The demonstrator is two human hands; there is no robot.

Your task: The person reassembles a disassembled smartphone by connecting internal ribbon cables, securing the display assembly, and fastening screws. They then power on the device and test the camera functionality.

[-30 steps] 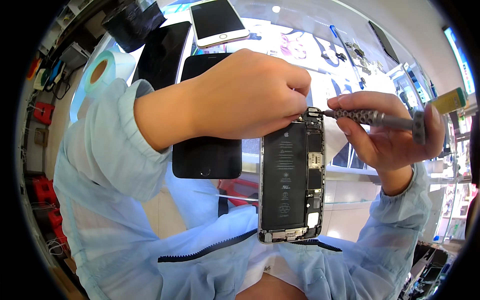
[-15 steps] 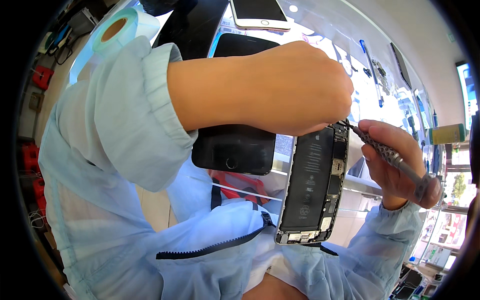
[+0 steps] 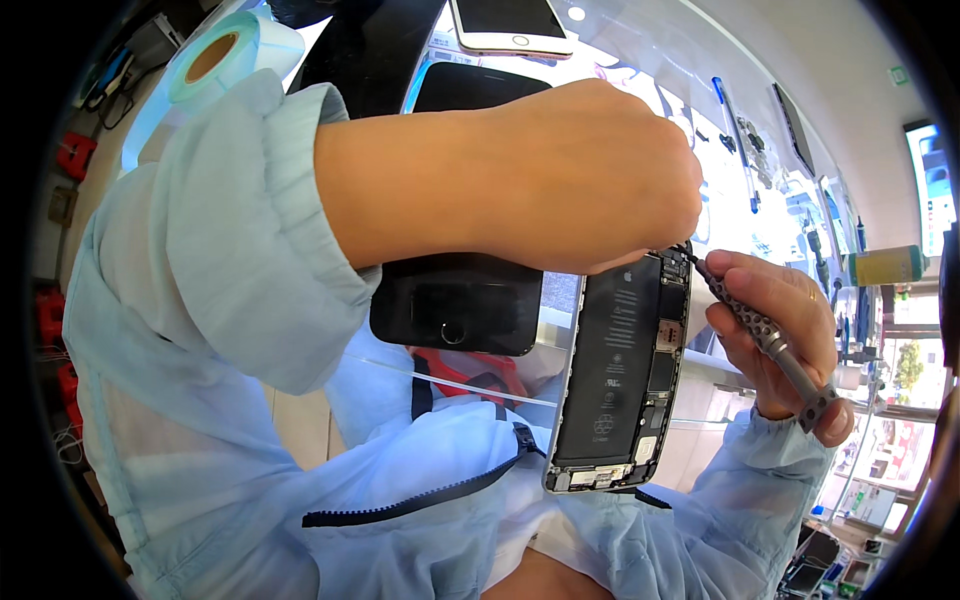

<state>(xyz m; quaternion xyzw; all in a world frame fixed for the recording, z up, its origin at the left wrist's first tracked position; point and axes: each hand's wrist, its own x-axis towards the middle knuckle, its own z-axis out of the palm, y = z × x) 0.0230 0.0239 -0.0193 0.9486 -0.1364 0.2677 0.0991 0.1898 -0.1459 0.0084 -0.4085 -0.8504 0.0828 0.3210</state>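
A left hand (image 3: 540, 180), its fingers curled inward, reaches across the surface (image 3: 620, 42) to the top end of an opened phone (image 3: 620, 372); its fingertips are hidden, so I cannot tell whether they grip anything. The phone slants slightly, its lower end jutting past the front edge of the surface, over the person's lap. The right hand (image 3: 785, 310) grips a slim screwdriver (image 3: 765, 335), tip pointed at the phone's upper right corner; contact is too small to judge. A gap separates the phone's lower right side from the right sleeve. Room is tighter on the left, where the forearm crosses a dark phone (image 3: 455, 305) just beside the opened one. Beyond the hands, the lit surface holds a blue pen (image 3: 735, 140) and small metallic parts (image 3: 760, 160). The screwdriver's grey metal grip is dimpled; the opened phone shows a flat, matte black rectangular battery (image 3: 600, 400) beside silvery components. A glossy white phone (image 3: 510, 25), a pale blue roll (image 3: 240, 60) with a brown core, and a thin, gathered light-blue jacket (image 3: 210, 270) complete the textures.
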